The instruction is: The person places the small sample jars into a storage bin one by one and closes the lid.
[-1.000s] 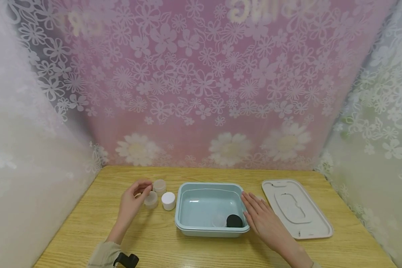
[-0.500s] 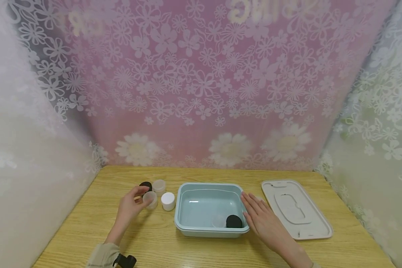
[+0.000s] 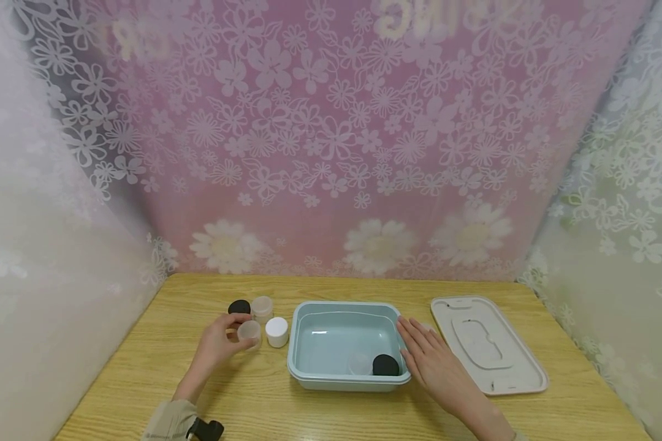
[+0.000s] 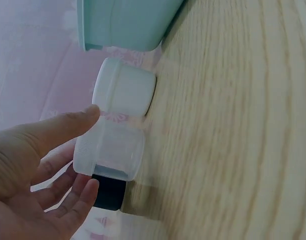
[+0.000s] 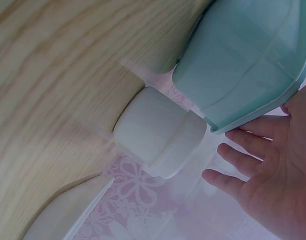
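My left hand (image 3: 220, 339) has its thumb and fingers around the lid of a clear plastic jar (image 4: 113, 150), which stands on the table. Right behind it are a jar with a black lid (image 3: 239, 307) and another translucent jar (image 3: 262, 306). A white jar (image 3: 277, 331) stands just to the right. My right hand (image 3: 438, 367) lies with straight fingers against the right rim of a light blue plastic bin (image 3: 309, 381). Inside the bin, near its front right corner, sit a black-lidded jar (image 3: 385, 365) and a clear jar (image 3: 360, 363).
A white lid (image 3: 510, 343) lies at the right of the table (image 3: 254, 410). Between it and the bin, partly behind my right hand, stands a whitish jar (image 5: 160, 132). Patterned curtains (image 3: 331, 153) enclose the table at the back and both sides.
My left hand has drawn back from the black-lidded jar, uncovering it, and now has its thumb and fingers around the nearer clear jar. The right hand and bin stay put.
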{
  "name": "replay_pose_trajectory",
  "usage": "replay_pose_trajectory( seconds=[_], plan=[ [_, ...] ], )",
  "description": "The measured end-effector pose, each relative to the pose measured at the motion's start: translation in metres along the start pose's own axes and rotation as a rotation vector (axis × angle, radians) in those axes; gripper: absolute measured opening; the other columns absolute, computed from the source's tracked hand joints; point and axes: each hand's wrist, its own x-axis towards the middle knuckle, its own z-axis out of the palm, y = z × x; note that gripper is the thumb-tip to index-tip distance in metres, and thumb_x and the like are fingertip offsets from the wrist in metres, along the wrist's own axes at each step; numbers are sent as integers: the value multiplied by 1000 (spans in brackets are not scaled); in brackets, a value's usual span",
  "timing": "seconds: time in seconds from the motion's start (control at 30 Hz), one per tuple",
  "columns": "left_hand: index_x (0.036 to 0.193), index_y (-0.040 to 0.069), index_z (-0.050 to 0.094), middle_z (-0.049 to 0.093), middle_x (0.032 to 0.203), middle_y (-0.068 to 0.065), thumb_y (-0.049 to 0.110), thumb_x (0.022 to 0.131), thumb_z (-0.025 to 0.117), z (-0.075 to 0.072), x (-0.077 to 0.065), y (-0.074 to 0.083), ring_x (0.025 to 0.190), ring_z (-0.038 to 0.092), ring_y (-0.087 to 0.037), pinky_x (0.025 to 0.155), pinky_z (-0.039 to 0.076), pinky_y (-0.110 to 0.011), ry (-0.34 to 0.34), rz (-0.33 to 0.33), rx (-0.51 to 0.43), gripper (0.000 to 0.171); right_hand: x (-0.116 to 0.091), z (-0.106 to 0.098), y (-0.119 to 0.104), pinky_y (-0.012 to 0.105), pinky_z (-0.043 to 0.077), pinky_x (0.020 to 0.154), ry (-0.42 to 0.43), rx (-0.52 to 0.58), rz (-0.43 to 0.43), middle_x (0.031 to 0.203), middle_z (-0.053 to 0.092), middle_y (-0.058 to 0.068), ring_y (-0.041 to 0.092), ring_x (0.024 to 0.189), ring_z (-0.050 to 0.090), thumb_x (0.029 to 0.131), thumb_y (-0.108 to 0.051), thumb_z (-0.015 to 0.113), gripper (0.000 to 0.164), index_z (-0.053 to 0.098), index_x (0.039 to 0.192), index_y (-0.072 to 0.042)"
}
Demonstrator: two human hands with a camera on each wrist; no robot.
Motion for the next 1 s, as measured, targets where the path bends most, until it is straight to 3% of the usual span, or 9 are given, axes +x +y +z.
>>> replay_pose_trajectory(
  seconds=[0.17,0.4,0.7,1.0],
  plan=[
    [123,2,66,68,117,-16,7,79,88,3,-2,-4,108,66,-34,87,60,-41,-24,-24,-12,49,0,0,0,54,42,111,1,2,3,153,49,13,33,139,48,99,-21,65,57,49,149,1],
    [123,2,63,67,119,-18,6,80,86,0,-3,0,112,64,-35,89,60,-38,6,-48,-30,49,0,0,1,55,44,110,19,-3,-8,151,51,14,34,138,49,97,-21,66,57,50,148,1],
    [126,4,62,66,122,-16,9,83,85,-15,-4,25,114,63,-35,95,57,-44,7,42,-32,49,0,1,1,55,44,110,19,-8,-16,152,50,14,33,139,48,97,-21,66,58,49,148,1],
    [130,4,62,67,119,-15,12,84,85,-18,2,46,108,65,-32,94,57,-48,-13,117,-8,52,0,2,2,55,44,109,45,-8,-34,150,52,15,34,136,50,96,-20,67,58,51,146,2]
  ],
)
